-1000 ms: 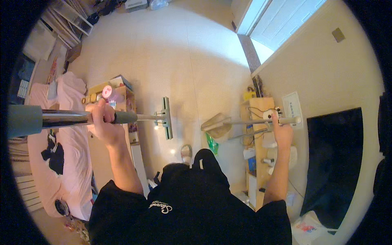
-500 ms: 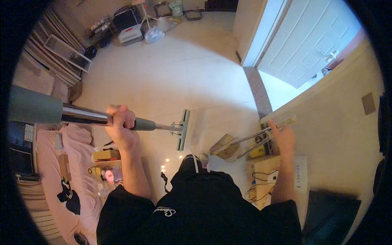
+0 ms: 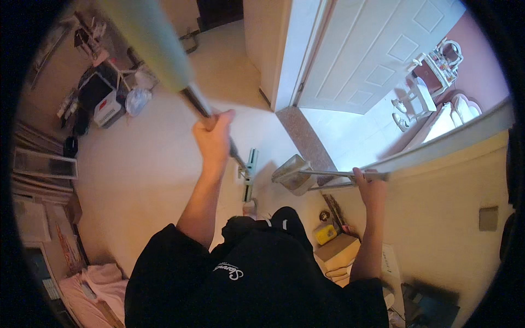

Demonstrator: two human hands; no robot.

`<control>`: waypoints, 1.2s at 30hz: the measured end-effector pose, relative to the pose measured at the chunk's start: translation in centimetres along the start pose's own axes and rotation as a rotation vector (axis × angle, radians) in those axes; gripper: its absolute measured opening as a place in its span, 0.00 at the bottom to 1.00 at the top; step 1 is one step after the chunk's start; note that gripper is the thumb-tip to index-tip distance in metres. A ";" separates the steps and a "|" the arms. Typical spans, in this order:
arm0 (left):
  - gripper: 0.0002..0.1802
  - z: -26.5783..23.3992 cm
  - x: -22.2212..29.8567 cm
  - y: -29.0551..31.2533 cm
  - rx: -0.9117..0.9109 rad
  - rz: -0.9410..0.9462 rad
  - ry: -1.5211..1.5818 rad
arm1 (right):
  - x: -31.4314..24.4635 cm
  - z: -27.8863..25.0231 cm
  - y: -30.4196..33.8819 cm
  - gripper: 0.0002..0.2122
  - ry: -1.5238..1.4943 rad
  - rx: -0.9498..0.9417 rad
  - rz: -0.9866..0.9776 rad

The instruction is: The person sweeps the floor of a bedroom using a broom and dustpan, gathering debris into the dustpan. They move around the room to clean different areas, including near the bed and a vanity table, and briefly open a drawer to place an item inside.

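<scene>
My left hand (image 3: 213, 139) is wrapped round the metal pole of a sponge mop (image 3: 250, 177). Its thick pale-green grip slants up to the upper left, close to the camera, and the narrow green head is below, in front of my feet. My right hand (image 3: 372, 188) grips the rods of a long-handled dustpan (image 3: 293, 174), whose dull translucent scoop points left, to the right of the mop head. Whether a second tool's rod is in that hand too, I cannot tell.
A white panelled door (image 3: 377, 54) stands open at the upper right, past a dark stone threshold (image 3: 306, 139). Beyond it are a white stool (image 3: 421, 98) and shoes. A cardboard box (image 3: 338, 251) sits by the right wall; bags and a pet carrier (image 3: 108, 109) stand far left.
My view has turned right, toward the doorway. The mop's grip has swung from the left to the upper left, and the dustpan now lies nearer the threshold with its rods more level.
</scene>
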State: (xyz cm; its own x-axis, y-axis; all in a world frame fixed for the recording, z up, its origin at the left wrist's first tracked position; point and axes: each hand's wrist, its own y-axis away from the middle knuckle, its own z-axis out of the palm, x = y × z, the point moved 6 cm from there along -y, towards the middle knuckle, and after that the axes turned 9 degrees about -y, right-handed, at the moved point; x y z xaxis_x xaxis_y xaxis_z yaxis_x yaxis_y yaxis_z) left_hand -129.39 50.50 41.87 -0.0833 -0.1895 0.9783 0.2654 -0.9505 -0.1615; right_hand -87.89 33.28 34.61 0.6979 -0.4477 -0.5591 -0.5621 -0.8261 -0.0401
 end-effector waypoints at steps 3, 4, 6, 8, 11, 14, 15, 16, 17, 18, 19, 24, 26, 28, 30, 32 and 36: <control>0.13 12.8 -2.5 -3.2 -0.125 -0.048 0.012 | 2.5 -0.9 -5.9 0.28 -0.054 0.016 0.123; 0.14 18.0 -3.6 -6.3 -0.143 0.012 0.059 | 3.6 -0.9 -10.7 0.29 -0.070 0.058 0.141; 0.16 25.0 -4.8 -8.9 -0.211 0.005 0.119 | 6.1 0.8 -15.4 0.32 -0.118 0.128 0.097; 0.17 32.0 -5.7 -11.2 -0.333 -0.040 0.129 | 7.5 0.8 -20.8 0.36 -0.127 0.142 0.165; 0.15 41.9 -8.7 -15.1 -0.464 -0.010 0.224 | 8.7 -0.2 -28.3 0.39 -0.141 0.113 0.330; 0.15 52.4 -10.3 -16.9 -0.556 -0.040 0.219 | 10.8 -2.7 -34.9 0.34 -0.134 0.105 0.426; 0.16 56.2 -10.9 -17.2 -0.582 -0.032 0.228 | 12.1 -3.6 -36.7 0.33 -0.139 0.146 0.431; 0.16 60.2 -11.7 -17.2 -0.624 -0.039 0.243 | 14.5 -4.3 -38.2 0.31 -0.165 0.166 0.488; 0.16 63.2 -12.2 -17.4 -0.656 -0.029 0.240 | 15.4 -5.1 -40.0 0.30 -0.176 0.161 0.503; 0.16 66.5 -12.7 -17.6 -0.680 -0.023 0.239 | 17.3 -5.2 -41.6 0.29 -0.192 0.141 0.545; 0.15 69.8 -13.5 -17.5 -0.704 -0.016 0.236 | 19.6 -5.1 -42.6 0.28 -0.212 0.122 0.588; 0.15 84.6 -17.1 -12.3 -0.957 -0.023 0.276 | 27.1 -4.7 -44.0 0.22 -0.232 0.102 0.718; 0.15 89.4 -18.6 -8.4 -1.102 -0.079 0.286 | 29.4 -4.1 -43.4 0.23 -0.194 0.214 0.740; 0.16 94.0 -18.4 -3.0 -1.242 -0.089 0.304 | 32.1 -4.3 -43.4 0.25 -0.143 0.357 0.793; 0.15 100.4 -20.4 -1.1 -1.331 -0.091 0.329 | 35.9 -3.5 -47.1 0.22 -0.170 0.502 0.859; 0.15 103.9 -20.0 3.1 -1.357 -0.087 0.390 | 39.9 -5.5 -46.2 0.19 -0.231 0.566 0.896; 0.15 111.4 -20.3 12.5 -1.446 -0.156 0.436 | 47.6 -9.7 -43.7 0.16 -0.135 0.788 0.942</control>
State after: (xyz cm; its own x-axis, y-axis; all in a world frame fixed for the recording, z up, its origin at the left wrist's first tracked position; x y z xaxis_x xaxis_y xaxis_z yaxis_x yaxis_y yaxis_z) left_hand -17.40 69.91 34.42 -0.3584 0.1229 0.9254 -0.8927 -0.3353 -0.3012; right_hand -25.81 44.71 17.79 -0.1490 -0.6783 -0.7195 -0.9670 0.2520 -0.0373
